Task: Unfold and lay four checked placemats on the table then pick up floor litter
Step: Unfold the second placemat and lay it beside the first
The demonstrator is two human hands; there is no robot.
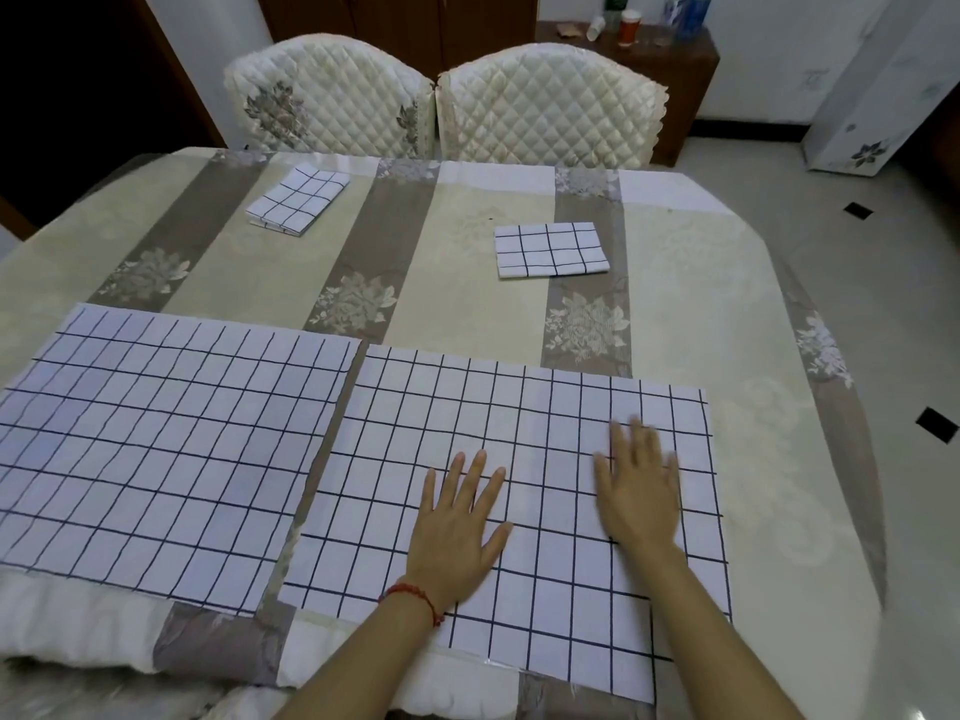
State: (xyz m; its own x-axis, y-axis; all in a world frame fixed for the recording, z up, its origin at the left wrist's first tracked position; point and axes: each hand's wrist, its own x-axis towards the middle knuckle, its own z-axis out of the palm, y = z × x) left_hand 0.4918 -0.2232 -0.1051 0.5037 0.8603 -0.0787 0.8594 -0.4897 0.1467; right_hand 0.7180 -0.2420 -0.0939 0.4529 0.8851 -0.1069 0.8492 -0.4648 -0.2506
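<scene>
While two of the four mats already lie open, the job looks about half done, judged from how things lie now.

Right near placemat: the unfolded checked mat [519,491] lies flat on the near right part of the table [727,314], its near edge reaching the table's front edge.

Left hand: the left hand [457,532] rests palm down on that mat, fingers [470,475] spread wide and gripping nothing; a red string bracelet [415,597] circles the wrist.

Right hand: the right hand [641,491] also lies flat on the same mat, nearer its right edge, fingers open and empty; it is blurred, so it is probably smoothing the cloth.

Left near placemat: a second unfolded mat [166,449] lies just beside the first, a narrow strip of tablecloth showing between them.

Folded mat, far left: one folded mat [296,200] sits near the far edge, turned at an angle, not yet opened.

Folded mat, far right: another folded mat [550,250] sits toward the far right, well apart from the hands, not yet opened.

Left to do: unfold and lay those two, then the floor litter.

Floor: the tiled floor [883,283] shows dark diamond marks; whether any are litter I cannot tell.

Chairs: two quilted chairs [441,101] stand at the far side.
</scene>
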